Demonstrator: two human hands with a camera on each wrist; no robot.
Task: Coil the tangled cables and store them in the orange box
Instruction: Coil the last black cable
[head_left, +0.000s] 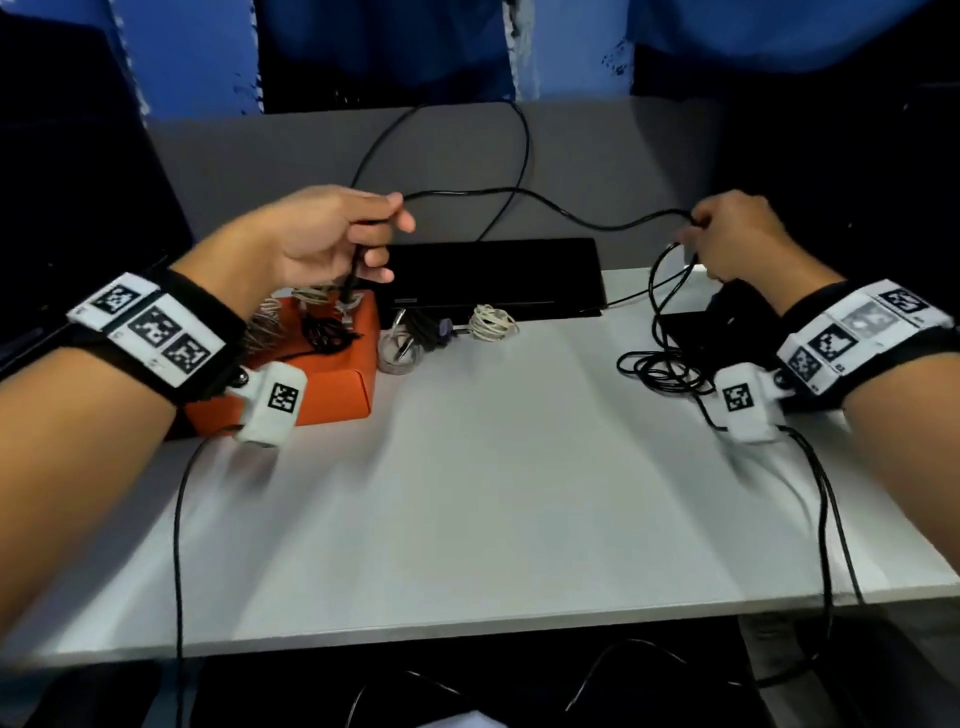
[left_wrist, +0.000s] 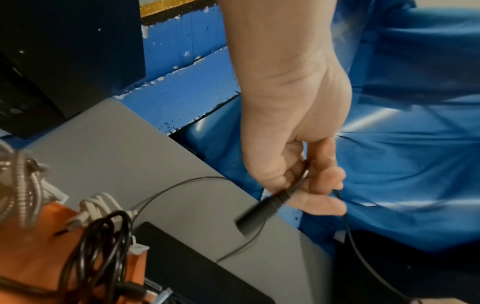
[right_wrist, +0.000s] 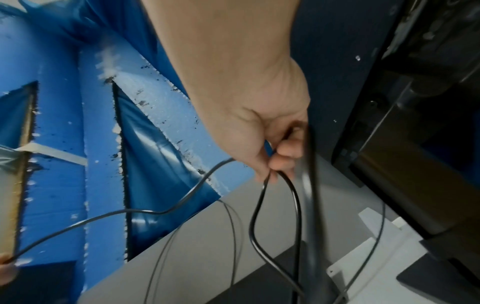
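A thin black cable (head_left: 545, 205) stretches between my two raised hands above the white table (head_left: 493, 467). My left hand (head_left: 358, 234) grips its plug end (left_wrist: 259, 211), which points down over the orange box (head_left: 332, 384). My right hand (head_left: 711, 239) pinches the same cable (right_wrist: 275, 216), with loops hanging down to a black tangle (head_left: 660, 369) on the table. The orange box (left_wrist: 33, 257) at the left holds a coiled black cable (left_wrist: 103, 246), a white coil (left_wrist: 96, 207) and a metal hose (left_wrist: 23, 185).
A flat black device (head_left: 493, 275) lies at the back of the table, with a white cable coil (head_left: 491, 322), a clear coil (head_left: 397, 353) and a dark bundle (head_left: 431, 332) in front of it. A black block (head_left: 696, 332) sits under my right hand. Grey panel and blue sheeting stand behind.
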